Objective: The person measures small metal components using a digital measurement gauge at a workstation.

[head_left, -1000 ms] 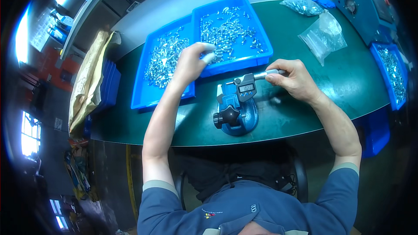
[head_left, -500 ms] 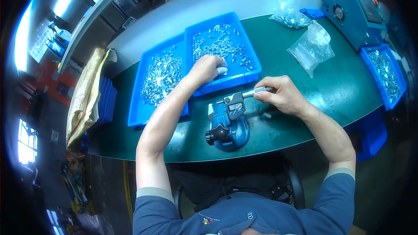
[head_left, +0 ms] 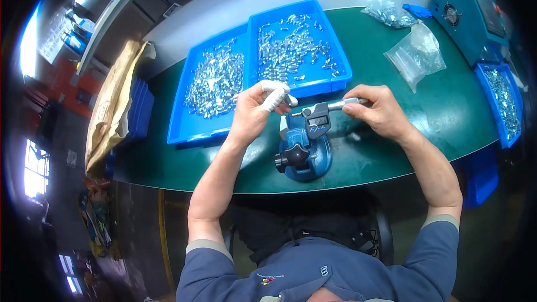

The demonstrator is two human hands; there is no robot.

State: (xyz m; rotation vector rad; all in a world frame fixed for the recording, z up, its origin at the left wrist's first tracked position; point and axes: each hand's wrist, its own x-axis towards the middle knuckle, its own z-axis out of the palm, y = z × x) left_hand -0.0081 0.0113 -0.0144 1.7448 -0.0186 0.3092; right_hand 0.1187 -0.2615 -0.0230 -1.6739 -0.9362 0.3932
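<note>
"Hands?"
"I log: left hand, pinching a metal piece, mid-frame; right hand, gripping gauge handle."
"Step?"
"Presenting piece, I judge; next calls for careful alignment."

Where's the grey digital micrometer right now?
Head view, right of centre: the grey digital micrometer sits in a blue round-based stand, its silver cylindrical end held by the right hand.

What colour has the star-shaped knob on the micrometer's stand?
The star-shaped knob is black; the head view shows it best.
</note>
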